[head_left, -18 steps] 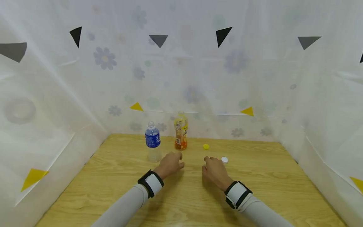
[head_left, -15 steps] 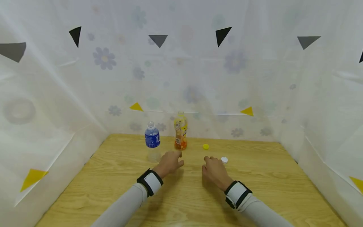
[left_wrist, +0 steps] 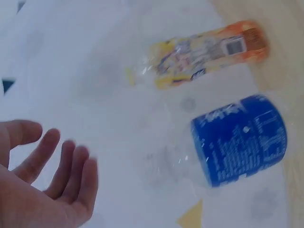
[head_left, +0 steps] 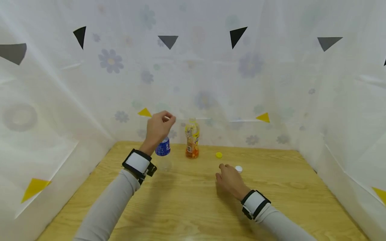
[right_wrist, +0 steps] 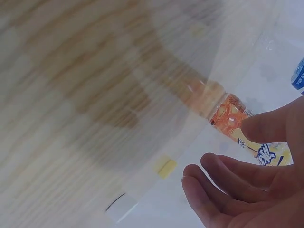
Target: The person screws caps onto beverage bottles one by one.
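Note:
In the head view my left hand (head_left: 159, 128) is raised above the blue-labelled water bottle (head_left: 163, 149), hiding its neck. The left wrist view shows this hand apart from the bottle, fingers loosely bent with nothing between them. My right hand (head_left: 230, 180) hovers low over the wooden table, its fingers relaxed and holding nothing. Close beside it lies a white cap (head_left: 239, 169). A yellow cap (head_left: 218, 155) is farther back. Between the hands, toward the rear, an orange drink bottle (head_left: 192, 140) with a yellow and orange label stands upright, its mouth uncapped.
The wooden table (head_left: 187, 207) ends at a white plastic curtain (head_left: 205, 77) printed with flowers, which also encloses both sides. Black, grey and yellow triangles mark the curtain.
My left hand has risen from beside the water bottle's base to above its neck, moving up and left. My right hand has barely moved, and the bottles and caps stay put.

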Motion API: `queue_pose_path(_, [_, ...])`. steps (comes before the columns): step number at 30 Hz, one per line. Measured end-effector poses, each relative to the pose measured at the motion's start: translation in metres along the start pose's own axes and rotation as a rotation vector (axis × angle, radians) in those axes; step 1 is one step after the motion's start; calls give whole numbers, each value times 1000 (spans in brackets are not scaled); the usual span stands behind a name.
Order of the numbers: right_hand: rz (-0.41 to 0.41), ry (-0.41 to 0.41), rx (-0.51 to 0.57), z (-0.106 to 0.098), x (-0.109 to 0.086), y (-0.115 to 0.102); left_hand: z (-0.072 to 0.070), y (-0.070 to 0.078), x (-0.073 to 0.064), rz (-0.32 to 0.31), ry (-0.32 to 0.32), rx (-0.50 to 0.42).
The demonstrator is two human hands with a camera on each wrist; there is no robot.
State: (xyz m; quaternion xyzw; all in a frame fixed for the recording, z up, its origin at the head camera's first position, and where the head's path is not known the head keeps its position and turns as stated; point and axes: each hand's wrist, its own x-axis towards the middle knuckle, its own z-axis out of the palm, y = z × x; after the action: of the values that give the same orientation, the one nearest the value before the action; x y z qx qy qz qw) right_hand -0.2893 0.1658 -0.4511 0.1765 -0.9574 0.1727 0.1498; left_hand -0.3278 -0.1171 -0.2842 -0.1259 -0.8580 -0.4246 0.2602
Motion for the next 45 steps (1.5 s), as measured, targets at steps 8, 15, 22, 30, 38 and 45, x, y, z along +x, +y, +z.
queue_pose_path(8, [34, -31, 59, -2, 3, -2, -31, -35, 7, -232, 252, -154])
queue_pose_path(15, [32, -32, 64, 0, 2, -1, 0, -75, -25, -332, 161, -143])
queue_pose_path(22, [56, -47, 68, 5, 1, -2, 45, -100, -50, -374, 43, -201])
queue_pose_path(30, [69, -67, 64, 6, 0, -1, 61, -106, -59, -412, 40, -201])
queue_pose_path(38, [56, -62, 70, 5, 1, -3, 61, -109, -60, -403, 66, -170])
queue_pose_path(45, [81, -81, 75, 4, -1, -4, 63, -104, -60, -411, 43, -184])
